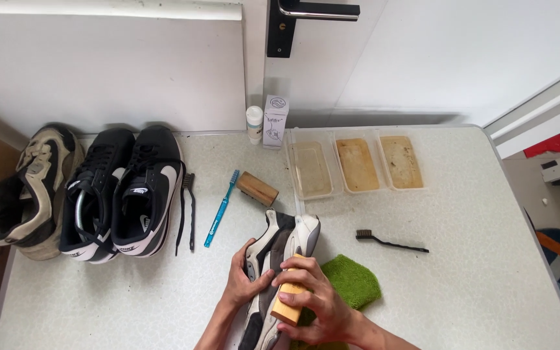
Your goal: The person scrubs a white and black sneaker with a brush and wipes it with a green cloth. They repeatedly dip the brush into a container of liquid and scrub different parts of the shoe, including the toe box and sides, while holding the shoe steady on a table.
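At the near edge of the table (461,272), the right hand (315,301) has its fingers clenched round a wooden brush (288,304), pressed on a grey-and-white sneaker (280,249). The left hand (244,279) grips that sneaker's side. A green cloth (354,279) lies just beside it. Farther off lie a blue toothbrush (220,209), a black brush (390,242) and three trays (358,163).

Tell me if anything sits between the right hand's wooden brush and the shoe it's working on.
Nothing visible does. The right hand presses the wooden brush straight against the grey and white shoe, which the left hand steadies. The green cloth lies beside them.
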